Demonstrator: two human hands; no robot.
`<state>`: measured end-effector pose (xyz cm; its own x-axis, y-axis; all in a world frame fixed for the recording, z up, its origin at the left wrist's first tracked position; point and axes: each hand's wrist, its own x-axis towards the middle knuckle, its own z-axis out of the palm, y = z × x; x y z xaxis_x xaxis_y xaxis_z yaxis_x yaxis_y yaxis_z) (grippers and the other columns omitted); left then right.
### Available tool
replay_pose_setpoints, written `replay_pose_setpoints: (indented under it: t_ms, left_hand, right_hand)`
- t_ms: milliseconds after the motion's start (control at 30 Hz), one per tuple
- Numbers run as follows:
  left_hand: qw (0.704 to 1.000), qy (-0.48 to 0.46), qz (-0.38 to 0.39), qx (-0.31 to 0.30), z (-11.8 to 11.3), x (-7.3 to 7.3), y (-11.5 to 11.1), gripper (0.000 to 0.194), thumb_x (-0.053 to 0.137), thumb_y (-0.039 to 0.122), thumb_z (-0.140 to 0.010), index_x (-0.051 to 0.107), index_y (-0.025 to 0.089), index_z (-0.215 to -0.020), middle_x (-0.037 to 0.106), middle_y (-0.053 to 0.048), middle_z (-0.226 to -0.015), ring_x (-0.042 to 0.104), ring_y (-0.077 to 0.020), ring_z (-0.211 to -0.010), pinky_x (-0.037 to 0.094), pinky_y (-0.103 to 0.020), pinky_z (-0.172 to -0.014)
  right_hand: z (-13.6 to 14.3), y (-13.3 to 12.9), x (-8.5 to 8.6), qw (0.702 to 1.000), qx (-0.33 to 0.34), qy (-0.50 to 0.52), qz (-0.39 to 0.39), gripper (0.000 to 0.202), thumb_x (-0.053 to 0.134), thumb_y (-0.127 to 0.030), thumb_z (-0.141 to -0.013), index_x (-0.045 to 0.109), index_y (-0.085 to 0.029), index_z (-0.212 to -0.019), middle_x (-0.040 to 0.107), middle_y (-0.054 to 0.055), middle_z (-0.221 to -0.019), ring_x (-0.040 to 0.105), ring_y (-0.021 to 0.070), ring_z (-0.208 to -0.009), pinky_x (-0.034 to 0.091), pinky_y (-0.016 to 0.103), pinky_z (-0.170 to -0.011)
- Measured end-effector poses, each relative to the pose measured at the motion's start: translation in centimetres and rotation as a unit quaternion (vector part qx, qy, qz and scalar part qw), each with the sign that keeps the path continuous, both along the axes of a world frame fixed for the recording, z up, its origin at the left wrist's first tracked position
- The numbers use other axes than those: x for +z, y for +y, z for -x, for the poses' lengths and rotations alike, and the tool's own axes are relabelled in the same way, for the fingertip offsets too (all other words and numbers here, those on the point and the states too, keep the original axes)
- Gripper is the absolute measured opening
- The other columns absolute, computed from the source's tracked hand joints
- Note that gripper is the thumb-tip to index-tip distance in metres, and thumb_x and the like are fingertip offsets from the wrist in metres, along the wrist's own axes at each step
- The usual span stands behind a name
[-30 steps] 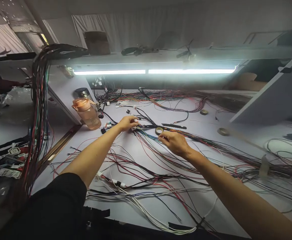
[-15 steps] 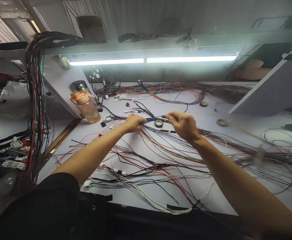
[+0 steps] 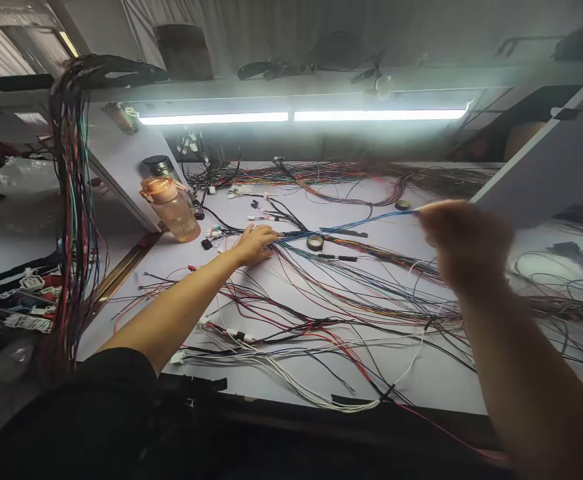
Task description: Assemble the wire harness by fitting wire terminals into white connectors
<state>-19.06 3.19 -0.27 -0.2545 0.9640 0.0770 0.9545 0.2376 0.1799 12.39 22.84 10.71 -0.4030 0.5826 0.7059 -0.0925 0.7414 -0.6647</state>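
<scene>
- Blue wires (image 3: 381, 217): I see them run from my left side, just behind the tape roll (image 3: 315, 249), up and off to its right in a straight stretch.
- My right hand (image 3: 464, 247): well right of the tape roll, raised, blurred; fingers closed round the blue wires.
- My left hand (image 3: 257, 245): near the tape roll, on its left, at the other end of that stretch; fingers bent, whether pinching I cannot tell.
- Multicoloured bundle (image 3: 386, 255): extends right from beside the tape roll.
- White wires (image 3: 341, 407): well in front of the tape roll.
- Orange-capped bottle (image 3: 174, 210): well left of the tape roll.
</scene>
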Motion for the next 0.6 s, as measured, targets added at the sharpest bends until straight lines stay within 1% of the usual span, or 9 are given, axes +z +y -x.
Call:
replay_pose_setpoints:
  t_ms: [67,133,167,267,333,400,467,533,600]
  left_hand:
    - [1.000,-0.006,-0.006,-0.002,0.2,-0.3,0.0,0.047,0.066,0.023,-0.075,0.059,0.026,-0.121,0.056,-0.007,-0.131,0.038,-0.0289,-0.132,0.015,-0.058,-0.113]
    - [1.000,-0.014,-0.009,-0.004,0.3,-0.4,0.0,0.049,0.068,0.023,-0.073,0.058,0.026,-0.121,0.057,-0.006,-0.131,0.037,-0.0293,-0.132,0.014,-0.059,-0.113]
    - [1.000,-0.018,-0.010,-0.006,0.3,-0.4,0.0,0.047,0.069,0.023,-0.073,0.059,0.026,-0.119,0.058,-0.006,-0.130,0.038,-0.0293,-0.131,0.014,-0.059,-0.113]
    - [1.000,-0.025,-0.012,-0.010,0.0,-0.1,-0.1,0.041,0.068,0.025,-0.074,0.062,0.026,-0.114,0.061,-0.006,-0.124,0.041,-0.0286,-0.129,0.015,-0.057,-0.114]
    - [0.999,-0.026,-0.012,-0.014,-0.3,0.1,-0.5,0.049,0.068,0.024,-0.074,0.058,0.026,-0.122,0.058,-0.007,-0.128,0.041,-0.0286,-0.128,0.015,-0.057,-0.114]
    - [1.000,-0.021,-0.006,-0.019,-0.5,0.2,-1.3,0.063,0.067,0.021,-0.073,0.049,0.028,-0.133,0.051,-0.007,-0.137,0.038,-0.0299,-0.131,0.014,-0.060,-0.113]
    - [1.000,-0.004,-0.010,-0.009,-0.5,0.1,-2.4,0.075,0.067,0.017,-0.070,0.042,0.029,-0.140,0.041,-0.007,-0.146,0.032,-0.0310,-0.135,0.015,-0.058,-0.114]
    - [0.999,0.008,-0.026,0.037,-0.4,0.0,-3.5,0.082,0.067,0.014,-0.066,0.039,0.026,-0.142,0.036,-0.008,-0.148,0.031,-0.0313,-0.135,0.022,-0.052,-0.113]
    - [0.997,-0.017,-0.028,0.077,-0.1,0.0,-4.3,0.085,0.072,0.019,-0.065,0.039,0.026,-0.143,0.037,-0.009,-0.147,0.035,-0.0317,-0.133,0.029,-0.048,-0.110]
  right_hand:
    - [-0.7,0.1,0.9,0.998,-0.037,0.045,0.020,0.008,0.067,-0.021,-0.075,0.067,-0.014,-0.072,0.056,-0.002,-0.057,0.047,0.0080,-0.053,0.039,0.024,-0.052]
    - [-1.1,0.3,1.5,0.995,-0.061,0.053,0.052,0.010,0.064,-0.018,-0.074,0.063,-0.013,-0.065,0.049,-0.004,-0.050,0.041,0.0064,-0.047,0.035,0.022,-0.047]
    - [-1.3,0.5,1.5,0.994,-0.062,0.055,0.069,0.011,0.063,-0.017,-0.074,0.062,-0.013,-0.063,0.046,-0.004,-0.048,0.038,0.0058,-0.044,0.033,0.022,-0.044]
    - [-1.7,1.3,0.8,0.990,-0.041,0.085,0.101,0.011,0.065,-0.022,-0.073,0.062,-0.013,-0.067,0.046,-0.005,-0.049,0.038,0.0054,-0.043,0.032,0.022,-0.043]
    - [-2.3,2.0,-0.1,0.991,-0.045,0.089,0.090,0.015,0.068,-0.027,-0.072,0.066,-0.012,-0.073,0.048,-0.004,-0.052,0.042,0.0062,-0.045,0.035,0.022,-0.045]
    - [-3.1,2.5,-1.1,0.994,-0.070,0.046,0.067,0.019,0.069,-0.031,-0.074,0.069,-0.013,-0.079,0.053,-0.003,-0.056,0.046,0.0074,-0.049,0.039,0.023,-0.049]
    - [-4.2,2.9,-2.1,0.994,-0.096,-0.016,0.049,0.023,0.068,-0.034,-0.076,0.071,-0.013,-0.084,0.058,0.000,-0.061,0.049,0.0087,-0.055,0.041,0.023,-0.054]
    - [-5.4,3.1,-2.9,0.990,-0.108,-0.075,0.055,0.026,0.067,-0.037,-0.078,0.072,-0.014,-0.087,0.060,0.001,-0.065,0.051,0.0098,-0.059,0.042,0.024,-0.057]
    - [-6.4,3.2,-3.5,0.983,-0.102,-0.136,0.070,0.028,0.066,-0.040,-0.078,0.073,-0.015,-0.089,0.063,0.003,-0.070,0.053,0.0117,-0.063,0.044,0.025,-0.061]
